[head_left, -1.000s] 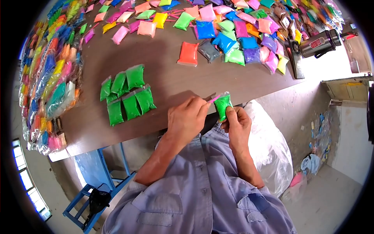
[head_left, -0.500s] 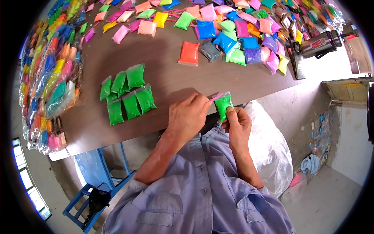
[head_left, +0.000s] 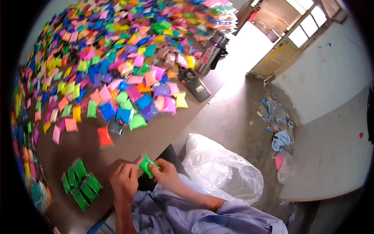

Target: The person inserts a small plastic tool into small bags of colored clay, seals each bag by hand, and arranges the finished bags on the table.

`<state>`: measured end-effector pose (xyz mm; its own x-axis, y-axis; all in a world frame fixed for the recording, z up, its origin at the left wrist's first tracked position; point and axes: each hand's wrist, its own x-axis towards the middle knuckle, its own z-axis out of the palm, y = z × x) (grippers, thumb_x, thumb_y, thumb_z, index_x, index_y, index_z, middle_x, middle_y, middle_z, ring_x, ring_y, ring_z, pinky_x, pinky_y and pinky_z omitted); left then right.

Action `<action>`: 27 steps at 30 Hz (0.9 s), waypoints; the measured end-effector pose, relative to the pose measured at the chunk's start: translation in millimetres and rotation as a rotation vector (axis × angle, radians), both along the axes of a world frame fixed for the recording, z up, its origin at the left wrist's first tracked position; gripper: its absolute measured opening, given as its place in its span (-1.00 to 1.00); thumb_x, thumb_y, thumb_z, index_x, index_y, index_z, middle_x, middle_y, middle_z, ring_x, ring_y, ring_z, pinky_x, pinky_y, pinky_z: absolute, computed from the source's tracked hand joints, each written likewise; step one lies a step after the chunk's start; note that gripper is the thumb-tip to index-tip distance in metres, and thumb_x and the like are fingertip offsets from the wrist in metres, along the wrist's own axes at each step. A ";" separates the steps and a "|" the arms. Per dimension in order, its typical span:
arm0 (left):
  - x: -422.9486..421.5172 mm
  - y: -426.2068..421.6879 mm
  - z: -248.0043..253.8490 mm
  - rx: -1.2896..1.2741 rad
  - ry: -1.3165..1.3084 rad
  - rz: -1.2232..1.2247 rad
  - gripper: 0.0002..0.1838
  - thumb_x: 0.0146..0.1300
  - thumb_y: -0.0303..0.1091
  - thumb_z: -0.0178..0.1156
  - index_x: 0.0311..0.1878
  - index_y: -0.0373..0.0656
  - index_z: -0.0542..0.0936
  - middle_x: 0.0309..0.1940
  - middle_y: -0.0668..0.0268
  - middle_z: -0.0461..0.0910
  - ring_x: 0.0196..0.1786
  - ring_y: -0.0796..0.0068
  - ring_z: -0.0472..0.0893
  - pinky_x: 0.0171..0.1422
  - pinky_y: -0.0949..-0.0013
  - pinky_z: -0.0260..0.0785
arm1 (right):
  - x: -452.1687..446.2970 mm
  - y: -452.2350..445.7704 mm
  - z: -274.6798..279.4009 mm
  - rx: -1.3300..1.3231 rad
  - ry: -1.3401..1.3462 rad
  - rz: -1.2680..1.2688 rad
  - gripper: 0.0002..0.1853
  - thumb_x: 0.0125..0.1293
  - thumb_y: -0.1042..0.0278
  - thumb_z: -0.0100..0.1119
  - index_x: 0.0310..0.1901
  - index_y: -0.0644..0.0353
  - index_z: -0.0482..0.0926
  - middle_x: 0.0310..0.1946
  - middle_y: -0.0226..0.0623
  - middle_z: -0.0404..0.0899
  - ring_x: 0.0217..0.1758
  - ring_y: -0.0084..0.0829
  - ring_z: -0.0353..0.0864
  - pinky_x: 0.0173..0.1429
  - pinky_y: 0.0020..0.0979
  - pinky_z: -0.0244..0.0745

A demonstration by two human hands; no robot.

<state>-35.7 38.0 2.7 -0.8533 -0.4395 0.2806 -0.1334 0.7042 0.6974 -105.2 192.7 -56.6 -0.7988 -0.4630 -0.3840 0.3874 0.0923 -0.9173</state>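
My right hand (head_left: 165,171) pinches a small clear packet of green clay-like material (head_left: 145,165) just past the table's near edge. Beside it, my left hand (head_left: 124,178) is closed, fingertips together at the packet's upper left. A thin pink stick (head_left: 140,160) shows between those fingertips and the packet; where it ends is hidden. To the left of my hands, several similar green packets (head_left: 82,183) lie grouped in two rows on the brown table (head_left: 128,146). A red packet (head_left: 104,136) and a dark grey one (head_left: 116,127) lie farther back.
Many coloured packets (head_left: 134,93) cover the far table. A metal flask (head_left: 210,54) and a dark handheld device (head_left: 196,85) stand and lie near the right edge. A large clear plastic bag (head_left: 222,167) is beside my lap. Plastic scraps (head_left: 278,117) litter the floor by the wall.
The view has swung right and up, showing more of the table, floor and doorway. My hands stay together at the green packet, with the pink stick less visible.
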 end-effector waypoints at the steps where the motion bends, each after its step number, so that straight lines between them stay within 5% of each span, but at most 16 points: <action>1: -0.5 4.3 6.2 0.032 -0.030 -0.072 -0.94 0.34 -0.46 0.29 -0.27 -0.21 0.62 -0.36 0.10 0.63 -0.31 0.04 0.66 -0.23 0.10 0.49 | 2.6 0.8 -8.2 -0.014 0.019 -0.016 -0.68 0.53 0.13 0.26 -0.19 0.28 0.61 -0.51 -0.42 0.62 -0.49 -0.63 0.58 -0.41 -0.51 0.43; 2: 2.0 5.7 9.8 0.062 -0.062 -0.139 -0.93 0.35 -0.46 0.26 -0.25 -0.25 0.63 -0.33 0.08 0.64 -0.30 0.10 0.66 -0.21 0.11 0.48 | 3.6 0.1 -18.5 -0.021 0.085 -0.029 -0.65 0.52 0.10 0.27 -0.18 0.31 0.61 -0.49 -0.37 0.64 -0.47 -0.60 0.60 -0.38 -0.47 0.46; 3: 13.9 3.0 6.5 -0.440 -0.298 -0.189 -0.83 0.40 -0.36 0.18 -0.09 -0.25 0.65 -0.17 0.07 0.67 -0.13 0.10 0.67 -0.05 0.07 0.49 | 2.1 -0.9 -22.8 -0.027 0.148 -0.040 -0.62 0.50 0.07 0.28 -0.16 0.33 0.62 -0.48 -0.32 0.65 -0.45 -0.56 0.62 -0.36 -0.43 0.48; 4: 16.3 2.7 5.8 -0.526 -0.335 -0.197 -0.82 0.40 -0.36 0.18 -0.08 -0.24 0.65 -0.17 0.07 0.67 -0.13 0.10 0.67 -0.04 0.07 0.49 | -0.9 -2.0 -12.2 -0.040 0.159 -0.050 -0.62 0.50 0.07 0.28 -0.16 0.33 0.62 -0.48 -0.32 0.65 -0.45 -0.56 0.62 -0.36 -0.43 0.48; 6: 8.6 2.0 0.5 -0.482 -0.344 -0.170 -0.82 0.40 -0.35 0.18 -0.07 -0.23 0.65 -0.16 0.07 0.67 -0.11 0.10 0.67 -0.02 0.07 0.49 | -4.8 2.8 13.3 0.129 0.118 0.053 -0.73 0.48 0.26 0.31 -0.08 0.37 0.63 -0.38 -0.32 0.67 -0.36 -0.63 0.57 -0.27 -0.48 0.49; 11: -3.3 -5.7 0.9 -0.472 -0.329 -0.127 -0.80 0.40 -0.34 0.17 -0.02 -0.21 0.64 -0.12 0.08 0.67 -0.08 0.09 0.67 0.02 0.06 0.48 | -13.2 9.9 40.2 0.229 0.072 0.144 -0.55 0.41 0.03 0.31 -0.06 0.38 0.65 -0.33 -0.13 0.72 -0.31 -0.44 0.66 -0.17 -0.36 0.56; 18: 1.6 1.8 0.5 -0.492 -0.342 -0.143 -0.77 0.41 -0.32 0.17 0.03 -0.18 0.64 -0.08 0.09 0.67 -0.03 0.08 0.66 0.08 0.06 0.48 | -11.4 7.3 14.3 0.180 0.175 0.135 -0.53 0.39 0.01 0.31 -0.07 0.38 0.65 -0.32 -0.09 0.72 -0.23 -0.38 0.69 -0.12 -0.30 0.55; 27: 7.8 -1.0 -1.2 -0.490 -0.326 -0.125 -0.72 0.41 -0.30 0.17 0.11 -0.14 0.64 -0.02 0.11 0.67 0.03 0.07 0.66 0.16 0.05 0.48 | -9.0 9.1 22.9 0.211 0.175 0.121 -0.47 0.42 -0.09 0.29 -0.06 0.37 0.65 -0.46 -0.13 0.70 -0.40 -0.36 0.72 -0.26 -0.29 0.58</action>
<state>-27.9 37.0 1.5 -0.9663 -0.2156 0.1404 -0.1809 0.9574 0.2252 -114.3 201.8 -33.7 -0.8051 -0.4838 -0.3430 0.1992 0.3241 -0.9248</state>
